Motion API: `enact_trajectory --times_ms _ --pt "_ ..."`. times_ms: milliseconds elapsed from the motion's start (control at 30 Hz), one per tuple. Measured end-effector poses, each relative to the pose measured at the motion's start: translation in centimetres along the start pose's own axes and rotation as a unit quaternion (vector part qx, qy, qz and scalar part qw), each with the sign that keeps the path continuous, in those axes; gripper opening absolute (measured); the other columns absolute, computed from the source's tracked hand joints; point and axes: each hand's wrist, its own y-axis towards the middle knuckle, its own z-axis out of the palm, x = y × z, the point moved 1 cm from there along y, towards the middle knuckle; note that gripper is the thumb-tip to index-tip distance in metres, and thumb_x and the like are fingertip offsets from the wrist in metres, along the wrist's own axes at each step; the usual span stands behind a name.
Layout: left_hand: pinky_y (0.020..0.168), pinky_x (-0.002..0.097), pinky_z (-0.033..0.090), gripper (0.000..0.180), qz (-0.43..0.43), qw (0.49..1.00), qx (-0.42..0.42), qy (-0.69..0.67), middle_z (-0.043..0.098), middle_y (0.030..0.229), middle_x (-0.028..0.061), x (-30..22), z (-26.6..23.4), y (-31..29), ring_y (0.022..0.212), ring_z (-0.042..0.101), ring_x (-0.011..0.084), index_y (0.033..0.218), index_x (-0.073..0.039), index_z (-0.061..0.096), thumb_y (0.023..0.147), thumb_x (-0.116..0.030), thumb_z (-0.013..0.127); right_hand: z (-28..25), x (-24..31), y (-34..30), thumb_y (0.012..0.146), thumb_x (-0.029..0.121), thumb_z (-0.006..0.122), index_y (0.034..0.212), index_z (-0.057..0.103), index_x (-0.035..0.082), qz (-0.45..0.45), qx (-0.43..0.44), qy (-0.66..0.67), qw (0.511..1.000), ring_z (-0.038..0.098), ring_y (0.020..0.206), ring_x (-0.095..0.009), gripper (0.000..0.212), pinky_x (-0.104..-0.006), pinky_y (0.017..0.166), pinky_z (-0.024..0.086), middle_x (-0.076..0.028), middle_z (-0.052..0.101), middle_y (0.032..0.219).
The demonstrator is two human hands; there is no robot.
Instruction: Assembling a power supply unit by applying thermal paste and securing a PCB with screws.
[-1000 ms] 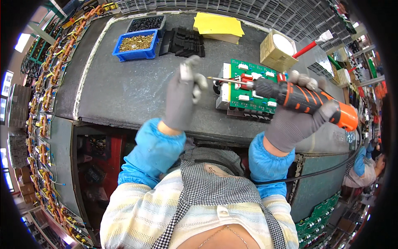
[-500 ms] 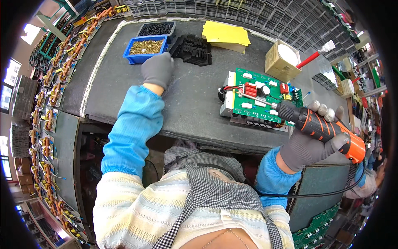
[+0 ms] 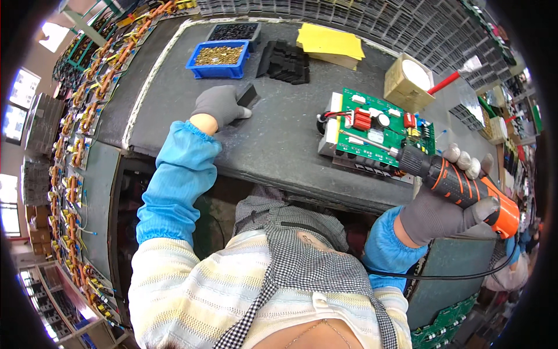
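Observation:
My left hand (image 3: 220, 104), in a grey glove, is closed on a small flat black piece (image 3: 248, 93) just above or on the dark tabletop; its fingertips are partly hidden. Beyond it lies a pile of similar black pieces (image 3: 283, 63). A blue bin (image 3: 218, 71) of small brass-coloured parts stands past the hand. My right hand (image 3: 439, 212), also gloved, grips an orange and black electric screwdriver (image 3: 459, 180). The screwdriver's long bit points left over a green circuit board (image 3: 363, 139) carrying red, white and yellow components. Pale metal blocks sit along the board's left side.
Behind the blue bin stands a grey bin (image 3: 234, 32) of black parts. Yellow sheets (image 3: 330, 42) are stacked at the back. A cardboard box (image 3: 401, 87) and a red-handled brush (image 3: 447, 81) are at the right. The screwdriver's black cable (image 3: 442, 276) runs across my right side.
My left hand has come nearer, away from the blue bin and the black pile, and a black piece now shows in it. The right hand still holds the screwdriver over the board.

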Motion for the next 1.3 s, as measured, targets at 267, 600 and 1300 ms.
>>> enact_trajectory --times_ms 267,600,1300 --pt "0.064 0.0265 0.046 0.042 0.137 0.887 -0.074 -0.435 0.065 0.072 0.0015 -2.3 -1.4 -2.2 0.067 0.057 0.0079 0.093 0.002 0.075 0.095 -0.039 0.068 -2.5 3.3 2.1 0.088 0.057 0.068 0.134 0.052 0.000 -0.038 0.005 -0.043 0.998 0.063 0.099 -0.034 0.075 -0.0642 0.107 0.041 -0.010 0.062 0.099" --pt "0.053 0.0256 0.037 0.040 0.202 0.784 0.051 -0.584 0.053 0.066 -0.0023 -11.0 1.4 -2.8 0.060 0.046 0.0063 0.088 0.000 0.070 0.099 -0.038 0.062 0.7 0.6 3.6 0.086 0.053 0.074 0.132 0.056 -0.001 -0.016 0.112 -0.083 0.990 0.063 0.099 -0.031 0.073 -0.0491 0.095 0.055 -0.013 0.064 0.099" --pt "0.053 0.0243 0.038 0.041 0.184 0.730 0.063 -0.656 0.058 0.070 -0.0024 -12.1 3.3 -2.0 0.061 0.048 0.0052 0.098 0.003 0.071 0.099 -0.037 0.061 3.7 -8.6 5.1 0.094 0.019 0.069 0.142 0.041 0.001 -0.004 0.079 -0.160 0.984 0.070 0.080 -0.026 0.058 -0.0447 0.082 0.058 -0.015 0.070 0.085"
